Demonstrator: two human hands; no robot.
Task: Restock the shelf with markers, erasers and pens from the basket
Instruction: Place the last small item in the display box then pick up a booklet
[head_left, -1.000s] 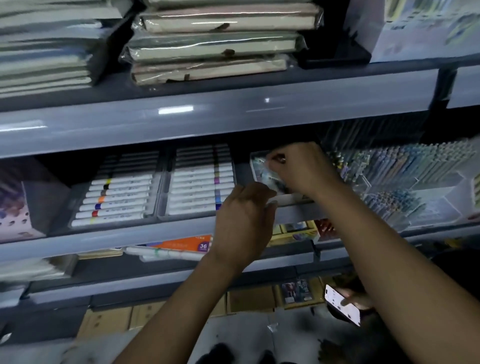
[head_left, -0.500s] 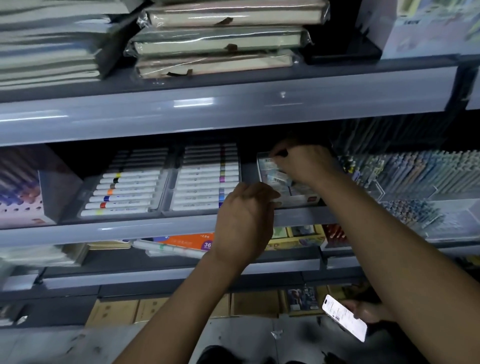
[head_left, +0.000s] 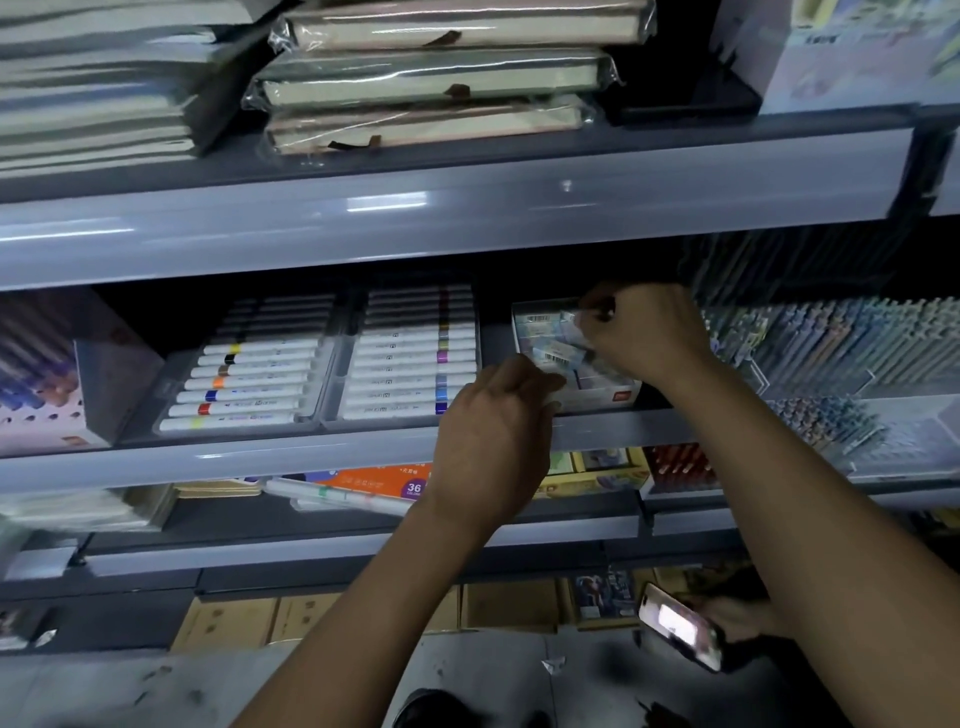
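Since a second ago right hand (head_left: 644, 332) stays deep over eraser box (head_left: 597, 387) on middle shelf (head_left: 260, 457), fingers curled, pinching wrapped eraser (head_left: 558, 351); little has shifted, so placing likely goes on. Left hand (head_left: 493, 441) grips box's front left edge, steadying it. Erasers small, white-blue, barcoded, stacked unevenly. Marker trays (head_left: 249, 384) lie left, pens (head_left: 831, 343) right. Basket not in view.

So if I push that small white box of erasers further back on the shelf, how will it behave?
The white box looks like thin card with an open top, so probably light and likely to slide. The wrapped erasers lie loosely piled, so a sharp shove may spill some. The left hand at its front corner could steady it.
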